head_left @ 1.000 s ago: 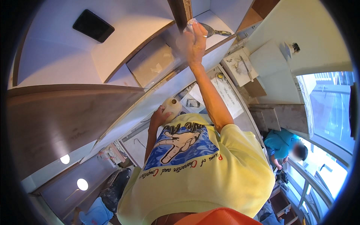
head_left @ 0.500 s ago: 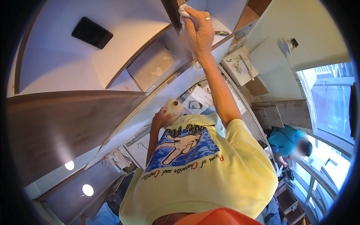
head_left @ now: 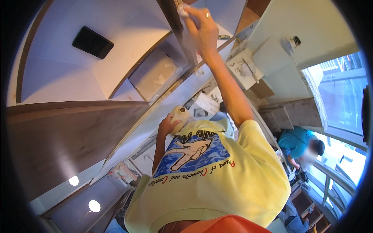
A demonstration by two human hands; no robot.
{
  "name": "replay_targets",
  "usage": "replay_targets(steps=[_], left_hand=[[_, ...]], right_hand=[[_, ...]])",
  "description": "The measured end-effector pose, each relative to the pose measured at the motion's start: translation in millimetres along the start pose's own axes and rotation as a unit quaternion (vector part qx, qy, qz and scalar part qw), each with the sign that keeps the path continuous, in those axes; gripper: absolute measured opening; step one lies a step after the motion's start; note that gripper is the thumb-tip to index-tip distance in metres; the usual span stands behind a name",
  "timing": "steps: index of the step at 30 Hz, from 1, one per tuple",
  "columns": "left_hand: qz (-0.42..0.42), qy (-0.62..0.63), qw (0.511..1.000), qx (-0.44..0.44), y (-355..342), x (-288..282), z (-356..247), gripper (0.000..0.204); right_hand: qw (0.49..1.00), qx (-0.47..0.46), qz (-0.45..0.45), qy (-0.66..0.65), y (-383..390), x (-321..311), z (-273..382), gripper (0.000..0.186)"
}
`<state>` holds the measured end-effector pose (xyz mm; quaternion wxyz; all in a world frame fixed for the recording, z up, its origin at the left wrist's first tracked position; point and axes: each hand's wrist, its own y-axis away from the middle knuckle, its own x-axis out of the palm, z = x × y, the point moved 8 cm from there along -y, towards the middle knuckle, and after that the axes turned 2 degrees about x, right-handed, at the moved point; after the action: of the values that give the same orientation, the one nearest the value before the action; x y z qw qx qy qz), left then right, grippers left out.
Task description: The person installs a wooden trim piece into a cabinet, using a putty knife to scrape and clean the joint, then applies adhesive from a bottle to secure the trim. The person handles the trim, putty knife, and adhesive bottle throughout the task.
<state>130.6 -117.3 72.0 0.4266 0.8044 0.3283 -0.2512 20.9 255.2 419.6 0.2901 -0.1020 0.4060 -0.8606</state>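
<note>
My left hand (head_left: 167, 125) is wrapped round an uncapped, cream-coloured plastic bottle (head_left: 180, 117) and holds it in front of my chest, its round mouth facing up. High above, my right hand (head_left: 204, 33) pinches a wadded white cloth (head_left: 182, 11) between thumb and fingers. The cloth presses against the brown wooden edge (head_left: 171, 12) of an open cabinet. Part of the cloth is hidden behind my fingers, and the lower fingers are blurred.
A black phone (head_left: 93, 42) lies in the white cabinet compartment at upper left. A cardboard box (head_left: 153, 77) sits in the compartment beside it. At right, a co-worker in a teal shirt (head_left: 292, 141) bends near bright windows (head_left: 338, 93). Lamps (head_left: 94, 206) glow at lower left.
My right hand and the cloth have shifted slightly left and up along the wooden edge. The bottle stays in my left hand at nearly the same place. The whole view has tilted a little.
</note>
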Motion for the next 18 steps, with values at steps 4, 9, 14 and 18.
replay_targets(steps=[4, 9, 14, 18], left_hand=[[-0.003, 0.018, 1.0, 0.005, -5.4, 5.1, -10.3, 0.064], [0.007, -0.009, 0.999, 0.048, -9.2, 9.3, -31.2, 0.063], [0.016, -0.011, 0.999, 0.034, -10.3, 14.9, -35.5, 0.066], [0.025, -0.001, 1.0, 0.019, -8.4, 23.0, -33.2, 0.068]], right_hand=[[0.969, 0.142, 0.148, 0.14, 39.0, -13.6, -24.0, 0.026], [1.0, -0.003, 0.001, 0.013, -12.9, -23.5, 12.0, 0.023], [0.997, 0.005, 0.033, 0.072, -13.2, -3.1, 16.5, 0.025], [0.988, 0.043, 0.126, 0.082, 0.2, -19.4, 10.3, 0.029]])
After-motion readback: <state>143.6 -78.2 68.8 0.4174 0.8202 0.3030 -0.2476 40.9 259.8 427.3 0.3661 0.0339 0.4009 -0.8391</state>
